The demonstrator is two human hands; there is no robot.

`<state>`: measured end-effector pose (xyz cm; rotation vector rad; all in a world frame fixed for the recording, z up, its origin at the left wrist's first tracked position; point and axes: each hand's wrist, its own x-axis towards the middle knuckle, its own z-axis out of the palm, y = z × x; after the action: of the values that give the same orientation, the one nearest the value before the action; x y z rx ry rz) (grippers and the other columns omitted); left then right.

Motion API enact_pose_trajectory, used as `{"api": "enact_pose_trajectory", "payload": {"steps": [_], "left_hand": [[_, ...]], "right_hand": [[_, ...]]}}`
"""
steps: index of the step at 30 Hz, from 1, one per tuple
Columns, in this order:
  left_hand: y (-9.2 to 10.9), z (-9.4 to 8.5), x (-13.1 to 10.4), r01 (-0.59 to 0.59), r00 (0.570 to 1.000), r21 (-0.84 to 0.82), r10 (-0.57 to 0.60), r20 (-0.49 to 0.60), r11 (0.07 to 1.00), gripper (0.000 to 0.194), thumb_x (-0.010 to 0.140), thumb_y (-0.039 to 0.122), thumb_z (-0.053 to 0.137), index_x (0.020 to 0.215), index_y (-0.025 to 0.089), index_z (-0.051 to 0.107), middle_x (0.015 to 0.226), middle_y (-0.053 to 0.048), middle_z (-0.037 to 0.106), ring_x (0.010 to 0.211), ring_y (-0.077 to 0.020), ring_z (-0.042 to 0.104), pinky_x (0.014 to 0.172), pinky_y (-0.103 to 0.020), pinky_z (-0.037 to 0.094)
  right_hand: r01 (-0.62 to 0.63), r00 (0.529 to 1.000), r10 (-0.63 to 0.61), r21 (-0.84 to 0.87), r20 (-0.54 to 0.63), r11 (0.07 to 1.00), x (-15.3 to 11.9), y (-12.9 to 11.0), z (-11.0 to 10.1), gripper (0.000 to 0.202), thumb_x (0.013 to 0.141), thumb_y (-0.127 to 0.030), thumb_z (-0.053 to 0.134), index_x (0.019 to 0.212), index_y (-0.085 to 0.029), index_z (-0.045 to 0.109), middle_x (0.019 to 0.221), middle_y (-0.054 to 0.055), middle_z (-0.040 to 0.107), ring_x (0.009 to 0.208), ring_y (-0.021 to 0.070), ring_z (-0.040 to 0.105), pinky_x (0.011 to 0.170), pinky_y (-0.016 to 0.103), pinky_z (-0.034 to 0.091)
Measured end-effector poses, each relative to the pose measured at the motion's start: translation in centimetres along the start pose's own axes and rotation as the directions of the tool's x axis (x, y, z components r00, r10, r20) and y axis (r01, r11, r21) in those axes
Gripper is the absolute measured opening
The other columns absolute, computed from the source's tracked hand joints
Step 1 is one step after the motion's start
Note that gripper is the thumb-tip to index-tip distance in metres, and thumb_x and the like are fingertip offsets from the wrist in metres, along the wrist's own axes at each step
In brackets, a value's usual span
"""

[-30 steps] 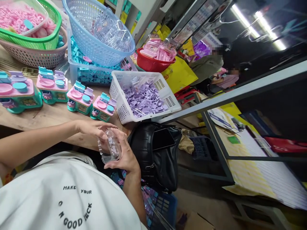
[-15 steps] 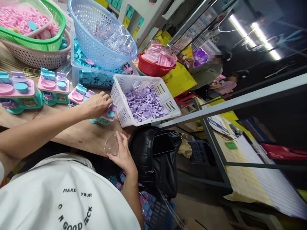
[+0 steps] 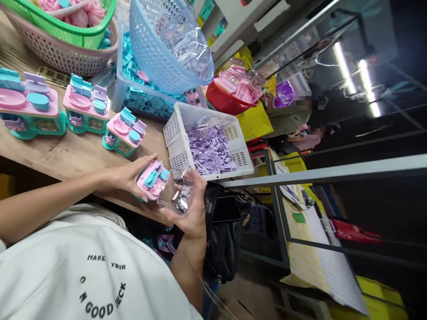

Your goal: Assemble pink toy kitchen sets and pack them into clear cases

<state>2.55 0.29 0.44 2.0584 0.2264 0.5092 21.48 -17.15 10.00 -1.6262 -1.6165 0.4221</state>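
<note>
My left hand [image 3: 128,176] is closed around a small toy kitchen [image 3: 154,180] with a pink top, teal base and blue and lilac parts. In my right hand [image 3: 191,209] is a clear plastic cover [image 3: 178,191], gripped by its sides. The cover's open side meets the toy kitchen's end, and how far it overlaps the toy is hard to tell. Both are held just above the table's front edge. To the left, a row of similar toys stands upright on the wooden table [image 3: 83,153], the nearest one [image 3: 123,133] just behind my left hand.
A white crate [image 3: 213,175] of lilac pieces stands behind my right hand. Further back are a blue basket [image 3: 170,62] of clear covers, a bin [image 3: 143,106] of blue parts and a red basket [image 3: 230,100]. A black bag [image 3: 223,240] hangs at the right. People sit beyond.
My left hand has picked up the end toy kitchen from the row and brought it towards me. My right hand has brought the clear cover against it. The view has shifted slightly.
</note>
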Motion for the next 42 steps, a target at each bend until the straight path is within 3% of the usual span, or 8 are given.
{"api": "enact_pose_trajectory", "payload": {"steps": [4,9,15,21,28,36,42], "left_hand": [[-1.0,2.7,0.6,-0.034,0.994,-0.072,0.026,-0.109,0.997,0.13,0.064,0.065,0.086,0.162,0.015,0.016,0.158,-0.023,0.032,0.15,-0.0417,0.031,0.124,-0.057,0.028],[0.0,4.6,0.9,-0.044,0.968,-0.068,0.026,-0.251,0.997,0.119,0.059,0.057,0.089,0.152,0.016,0.027,0.144,-0.02,0.043,0.133,-0.0395,0.043,0.114,-0.058,0.039],[0.9,4.4,0.9,0.041,0.974,-0.084,-0.059,-0.219,0.996,0.109,0.054,0.051,0.092,0.141,0.019,0.035,0.133,-0.015,0.05,0.116,-0.0353,0.05,0.102,-0.052,0.046],[1.7,3.9,1.0,0.114,0.978,-0.086,-0.127,-0.164,0.99,0.104,0.053,0.041,0.092,0.138,0.02,0.035,0.134,-0.014,0.051,0.12,-0.0354,0.05,0.099,-0.05,0.046],[2.4,3.1,1.0,0.188,0.974,-0.094,-0.198,-0.107,0.978,0.095,0.056,0.036,0.089,0.134,0.019,0.037,0.134,-0.014,0.052,0.122,-0.0352,0.051,0.097,-0.048,0.047],[2.5,3.2,0.8,0.17,0.976,-0.133,-0.185,-0.115,0.976,0.093,0.06,0.039,0.089,0.135,0.021,0.037,0.136,-0.014,0.053,0.127,-0.0361,0.049,0.103,-0.05,0.043],[2.2,3.6,0.8,0.203,0.97,-0.145,-0.22,-0.105,0.968,0.098,0.058,0.037,0.088,0.138,0.021,0.034,0.137,-0.014,0.053,0.129,-0.0367,0.049,0.106,-0.052,0.042]], "right_hand": [[0.086,0.994,-0.071,-0.189,0.085,0.978,2.6,-1.6,1.0,0.104,0.072,-0.042,0.088,0.158,-0.035,0.03,0.149,0.012,0.033,0.14,0.0321,0.044,0.105,0.05,0.057],[0.087,0.967,0.006,-0.35,0.255,0.933,3.3,-2.0,1.2,0.105,0.07,-0.038,0.091,0.157,-0.036,0.033,0.147,0.011,0.033,0.142,0.0329,0.042,0.117,0.057,0.047],[0.047,0.951,0.075,-0.381,0.3,0.923,3.2,-1.5,1.1,0.106,0.072,-0.042,0.089,0.159,-0.037,0.028,0.147,0.01,0.033,0.142,0.0329,0.043,0.118,0.057,0.046],[0.044,0.949,0.095,-0.423,0.3,0.905,3.3,-2.2,1.4,0.096,0.077,-0.039,0.085,0.157,-0.034,0.033,0.145,0.011,0.034,0.141,0.0336,0.045,0.117,0.058,0.046],[0.106,0.946,0.045,-0.437,0.32,0.893,3.5,-2.3,1.3,0.097,0.073,-0.039,0.088,0.156,-0.034,0.036,0.139,0.011,0.037,0.133,0.0321,0.051,0.111,0.056,0.052],[0.122,0.924,0.057,-0.433,0.378,0.893,4.3,-2.4,1.1,0.097,0.07,-0.044,0.09,0.152,-0.034,0.039,0.149,0.012,0.035,0.14,0.0341,0.047,0.112,0.057,0.05],[0.109,0.941,0.05,-0.441,0.334,0.891,3.6,-1.4,1.1,0.09,0.071,-0.049,0.086,0.148,-0.03,0.043,0.141,0.013,0.042,0.136,0.0355,0.051,0.109,0.06,0.051]]}}
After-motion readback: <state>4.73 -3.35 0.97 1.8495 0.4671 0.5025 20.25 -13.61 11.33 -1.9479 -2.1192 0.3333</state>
